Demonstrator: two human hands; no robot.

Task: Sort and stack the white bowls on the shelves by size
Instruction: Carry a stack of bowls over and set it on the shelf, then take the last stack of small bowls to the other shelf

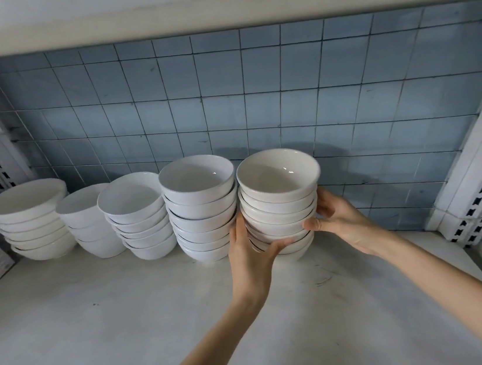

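Both hands, left hand (249,251) and right hand (341,218), clasp the rightmost stack (279,204), fingers (326,201) curled; I judge a tilt could knock the nine-o'clock stack (202,215).

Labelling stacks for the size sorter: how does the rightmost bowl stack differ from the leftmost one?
The rightmost bowl stack is held between the left hand and right hand; the leftmost bowl stack stands untouched. The rightmost stack's bowls look narrower and deeper, the leftmost's wider and shallower. The rightmost also looks taller than the leftmost. Both are white bowls nested rim-up.
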